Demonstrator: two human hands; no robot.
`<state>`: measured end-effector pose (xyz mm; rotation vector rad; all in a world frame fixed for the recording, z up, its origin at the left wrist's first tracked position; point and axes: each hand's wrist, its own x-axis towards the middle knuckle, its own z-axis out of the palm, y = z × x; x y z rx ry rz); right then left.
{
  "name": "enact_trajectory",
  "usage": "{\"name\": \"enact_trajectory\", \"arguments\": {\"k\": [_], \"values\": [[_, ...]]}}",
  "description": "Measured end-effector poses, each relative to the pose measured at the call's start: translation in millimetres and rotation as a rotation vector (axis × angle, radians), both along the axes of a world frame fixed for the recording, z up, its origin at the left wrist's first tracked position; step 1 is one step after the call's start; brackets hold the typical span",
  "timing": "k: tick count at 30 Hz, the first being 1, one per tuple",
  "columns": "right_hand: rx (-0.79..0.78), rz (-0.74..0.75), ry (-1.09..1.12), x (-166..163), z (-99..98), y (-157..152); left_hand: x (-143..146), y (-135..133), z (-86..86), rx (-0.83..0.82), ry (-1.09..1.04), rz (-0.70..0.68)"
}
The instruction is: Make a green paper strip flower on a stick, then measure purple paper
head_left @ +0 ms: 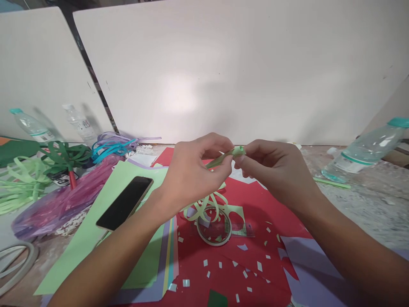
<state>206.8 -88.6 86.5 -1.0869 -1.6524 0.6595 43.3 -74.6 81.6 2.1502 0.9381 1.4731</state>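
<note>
Apparently to keep them out of our arms' way, pale loops (33,187) and dark loops (65,153) lie at far left, beside a pink bag (76,196). Next, a phone (124,204) rests on stacked paper (143,264), perhaps because the stack gives it a flat spot. Our left hand (196,170) pinches a green roll (238,150) between thumb and fingers, likely so it cannot uncurl; the roll is in the air, between both hands. Below, a tape ring (214,244) lies beside strips (191,217) on a red sheet (265,204), which seems to catch the scraps (259,266). Our right hand (275,166) pinches the roll's end, probably steadying it. At far right, a bottle (361,155) stands well apart, perhaps so no elbow knocks it.
</note>
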Motion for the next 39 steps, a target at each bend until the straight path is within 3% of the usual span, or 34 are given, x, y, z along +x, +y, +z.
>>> {"name": "enact_trajectory", "arguments": {"k": [10, 19, 23, 26, 30, 33, 39], "values": [[0.039, -0.026, -0.085, 3, -0.8, 1, 0, -3, 2.7, -0.089, -0.024, -0.029], [-0.061, 0.072, -0.051, 9, -3.2, 9, -9, 16, -1.6, -0.370, -0.082, -0.274], [-0.050, 0.067, -0.086, 10, -6.0, 15, -12, 23, -5.0, -0.424, -0.053, -0.308], [0.027, -0.001, -0.096, 9, -9.0, 15, -11, 26, -6.4, -0.454, -0.092, -0.256], [0.322, -0.145, -0.170, 5, -16.1, 12, -9, 26, -6.3, -0.477, -0.169, -0.149], [0.495, -0.203, -0.288, 2, -22.2, 13, -6, 25, -6.3, -0.470, -0.222, -0.145], [0.568, -0.258, -0.349, 2, -25.4, 16, -2, 22, -7.9, -0.449, -0.270, -0.174]]}}
